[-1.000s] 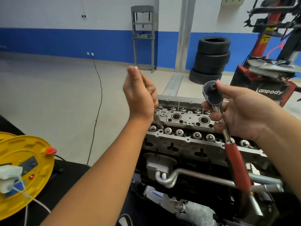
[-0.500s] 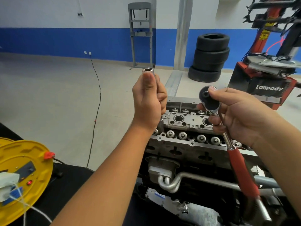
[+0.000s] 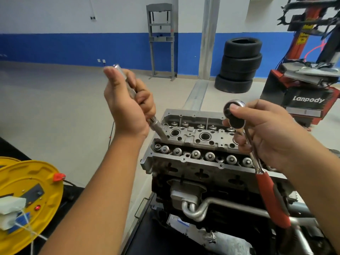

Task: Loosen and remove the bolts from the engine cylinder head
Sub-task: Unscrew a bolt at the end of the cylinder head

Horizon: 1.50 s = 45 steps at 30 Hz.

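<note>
both hands raised over bare aluminium cylinder head (image 3: 195, 144), tools in hand.

surroundings: yellow cable reel (image 3: 31, 201) near left; stack of black tyres (image 3: 239, 65) far right by the blue-banded wall; red tyre machine (image 3: 309, 92) far right; grey press frame (image 3: 161, 41) far centre. cylinder head sits centre on the dark engine block, valve row along its near edge. left hand (image 3: 127, 105) upright, fingers curled round a long silver socket extension (image 3: 158, 127), its lower end slanting onto the head's far left corner. right hand (image 3: 265, 135) grips red-handled chrome ratchet (image 3: 265, 184) near its round head, thumb across it, handle hanging down.
</note>
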Each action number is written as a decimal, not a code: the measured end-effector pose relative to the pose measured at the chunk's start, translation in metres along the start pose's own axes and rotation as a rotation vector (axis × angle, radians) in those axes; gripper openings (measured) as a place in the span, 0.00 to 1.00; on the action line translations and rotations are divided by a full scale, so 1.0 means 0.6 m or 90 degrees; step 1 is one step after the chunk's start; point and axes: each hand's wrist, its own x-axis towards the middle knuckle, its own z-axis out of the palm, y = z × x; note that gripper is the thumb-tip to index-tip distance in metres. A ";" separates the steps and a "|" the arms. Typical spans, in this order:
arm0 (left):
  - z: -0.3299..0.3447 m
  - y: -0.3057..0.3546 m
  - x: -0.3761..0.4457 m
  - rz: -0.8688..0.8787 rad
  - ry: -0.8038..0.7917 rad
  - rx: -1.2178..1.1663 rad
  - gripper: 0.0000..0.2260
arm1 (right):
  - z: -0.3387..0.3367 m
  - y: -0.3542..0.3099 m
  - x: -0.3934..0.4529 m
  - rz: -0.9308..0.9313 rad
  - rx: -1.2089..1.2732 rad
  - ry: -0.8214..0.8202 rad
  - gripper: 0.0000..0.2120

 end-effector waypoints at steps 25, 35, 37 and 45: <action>-0.052 -0.023 0.022 -0.106 -0.101 0.030 0.28 | 0.081 0.023 0.006 -0.065 -0.078 -0.134 0.13; -0.042 -0.031 0.009 -0.101 -0.162 0.069 0.25 | 0.174 -0.051 0.019 -0.330 -0.148 -0.156 0.13; -0.042 -0.026 0.006 -0.093 -0.155 0.072 0.26 | 0.198 -0.081 0.029 -0.392 -0.214 -0.162 0.14; -0.029 -0.017 -0.002 -0.111 -0.153 0.101 0.25 | 0.243 -0.123 0.051 -0.457 -0.527 -0.218 0.14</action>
